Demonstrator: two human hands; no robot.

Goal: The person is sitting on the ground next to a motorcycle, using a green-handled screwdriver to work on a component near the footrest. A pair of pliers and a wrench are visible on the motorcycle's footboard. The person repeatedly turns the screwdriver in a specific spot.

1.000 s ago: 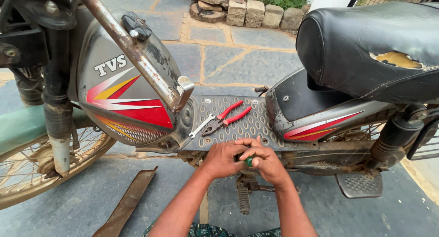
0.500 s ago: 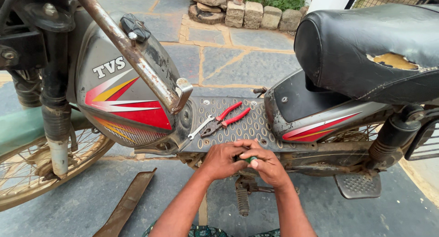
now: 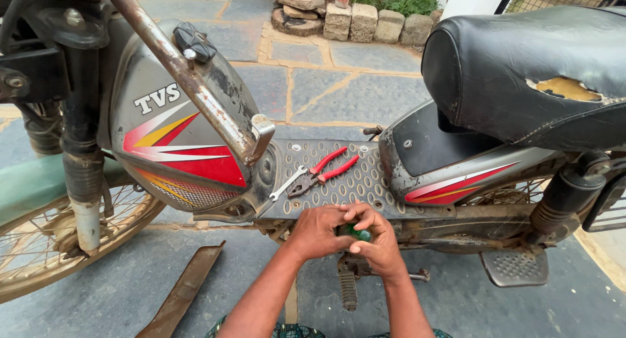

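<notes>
A grey moped with red and yellow stripes stands side-on before me, its studded footboard (image 3: 365,181) in the middle. Both my hands meet at the footboard's near edge. My right hand (image 3: 375,243) grips a tool with a green handle (image 3: 357,233). Pressed against it, my left hand (image 3: 319,230) is curled around the same spot; its grip is partly hidden. On the footboard lie red-handled pliers (image 3: 324,171) and a small silver spanner (image 3: 288,183), just beyond my hands.
A torn black seat (image 3: 535,70) overhangs at the right. The front wheel (image 3: 59,246) and fork are at the left. A rusty metal strip (image 3: 186,289) lies on the stone paving. A footrest (image 3: 515,266) and pedal (image 3: 347,287) jut out low. Stacked stones (image 3: 352,15) lie behind.
My hands have stayed at the footboard's edge with only slight finger shifts around the green handle. The view has barely moved.
</notes>
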